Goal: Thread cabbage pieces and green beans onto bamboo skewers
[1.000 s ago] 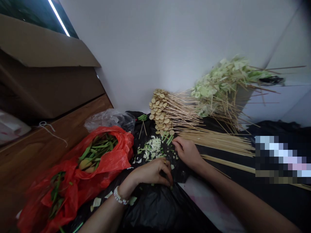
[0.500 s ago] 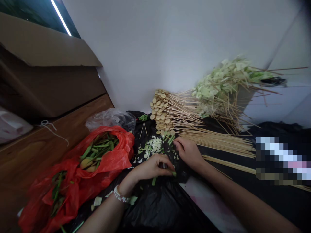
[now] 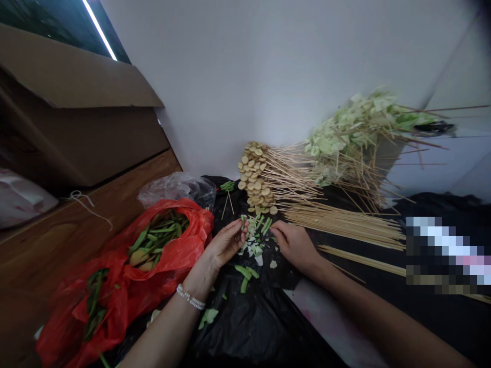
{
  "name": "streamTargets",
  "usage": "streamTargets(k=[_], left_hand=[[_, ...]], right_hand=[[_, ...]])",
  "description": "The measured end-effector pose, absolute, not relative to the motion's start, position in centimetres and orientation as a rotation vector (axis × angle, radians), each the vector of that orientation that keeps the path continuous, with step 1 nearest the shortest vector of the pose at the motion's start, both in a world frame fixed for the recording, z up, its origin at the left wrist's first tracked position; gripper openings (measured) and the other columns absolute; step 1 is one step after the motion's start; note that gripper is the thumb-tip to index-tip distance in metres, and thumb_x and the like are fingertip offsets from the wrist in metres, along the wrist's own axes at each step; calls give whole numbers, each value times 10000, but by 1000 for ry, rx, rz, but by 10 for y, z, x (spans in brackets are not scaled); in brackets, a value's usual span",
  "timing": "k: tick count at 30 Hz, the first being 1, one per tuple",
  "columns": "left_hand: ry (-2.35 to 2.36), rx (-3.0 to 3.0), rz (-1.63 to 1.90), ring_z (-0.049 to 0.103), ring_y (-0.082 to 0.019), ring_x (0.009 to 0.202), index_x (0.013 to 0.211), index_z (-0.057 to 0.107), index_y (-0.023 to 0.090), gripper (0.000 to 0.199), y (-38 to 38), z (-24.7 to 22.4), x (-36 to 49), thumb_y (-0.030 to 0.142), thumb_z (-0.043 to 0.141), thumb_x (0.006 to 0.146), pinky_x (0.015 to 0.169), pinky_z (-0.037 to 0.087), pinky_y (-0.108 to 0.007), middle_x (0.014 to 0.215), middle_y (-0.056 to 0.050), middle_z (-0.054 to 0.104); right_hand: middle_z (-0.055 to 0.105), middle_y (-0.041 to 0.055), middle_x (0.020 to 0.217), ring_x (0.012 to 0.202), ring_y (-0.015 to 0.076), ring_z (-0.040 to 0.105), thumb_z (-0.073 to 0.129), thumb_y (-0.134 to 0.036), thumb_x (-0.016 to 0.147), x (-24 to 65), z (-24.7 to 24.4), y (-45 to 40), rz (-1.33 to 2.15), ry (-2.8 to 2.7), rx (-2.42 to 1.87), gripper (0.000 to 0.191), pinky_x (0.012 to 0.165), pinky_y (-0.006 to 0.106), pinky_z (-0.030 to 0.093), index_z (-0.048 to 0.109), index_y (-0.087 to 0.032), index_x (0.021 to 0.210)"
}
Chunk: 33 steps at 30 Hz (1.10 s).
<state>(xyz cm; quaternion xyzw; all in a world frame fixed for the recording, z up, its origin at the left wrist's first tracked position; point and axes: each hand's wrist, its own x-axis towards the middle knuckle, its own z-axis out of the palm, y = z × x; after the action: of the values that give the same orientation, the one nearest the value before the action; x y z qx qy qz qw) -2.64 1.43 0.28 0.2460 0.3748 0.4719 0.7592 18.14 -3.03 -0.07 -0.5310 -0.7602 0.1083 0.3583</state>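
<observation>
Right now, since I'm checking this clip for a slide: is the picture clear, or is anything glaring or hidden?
Head view: the strip light glares at top left, a pixelated patch hides part of the right side, and the left hand and right hand look fairly sharp.

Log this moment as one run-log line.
left hand: holds green vegetable stem piece | right hand: beside chopped pale-green leaves on black plastic sheet

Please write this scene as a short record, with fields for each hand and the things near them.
Left hand: holds green stem piece in fingertips; bead bracelet on wrist
Right hand: on black plastic sheet, beside chopped cabbage
Behind hands: wooden skewers, round slices on skewers
Left side: red plastic bag with green vegetables
</observation>
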Motion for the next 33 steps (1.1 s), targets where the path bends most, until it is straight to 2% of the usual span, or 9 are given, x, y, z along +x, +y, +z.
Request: streamTargets(k=[6, 13, 33], left_hand=[[815, 441, 1031, 622, -87, 660, 859, 701, 126, 111, 15, 3, -27, 81, 712, 758, 576, 507, -152, 738, -23, 658], [799, 445, 1038, 605, -73, 635, 843, 714, 108, 84, 13, 6, -25, 60, 669, 790, 556, 497, -131, 756, -34, 671], [879, 630, 1097, 599, -62, 594, 767, 719, 78, 111, 13, 0, -21, 50, 775, 675, 560, 486, -131, 711, -47, 689]], right_hand=[[681, 31, 849, 791, 159, 617, 383, -271, 956, 176, -5, -34, 266, -2069, -1403, 240, 721, 242, 384, 611, -213, 909], [686, 34, 870, 821, 154, 624, 383, -272, 962, 175, -3, -35, 276, -2086, -1425, 247, 747, 236, 391, 617, -208, 917], [683, 21, 835, 780, 145, 622, 369, -246, 962, 173, -3, -39, 195, -2143, -1485, 253, 679, 232, 363, 602, -218, 868]])
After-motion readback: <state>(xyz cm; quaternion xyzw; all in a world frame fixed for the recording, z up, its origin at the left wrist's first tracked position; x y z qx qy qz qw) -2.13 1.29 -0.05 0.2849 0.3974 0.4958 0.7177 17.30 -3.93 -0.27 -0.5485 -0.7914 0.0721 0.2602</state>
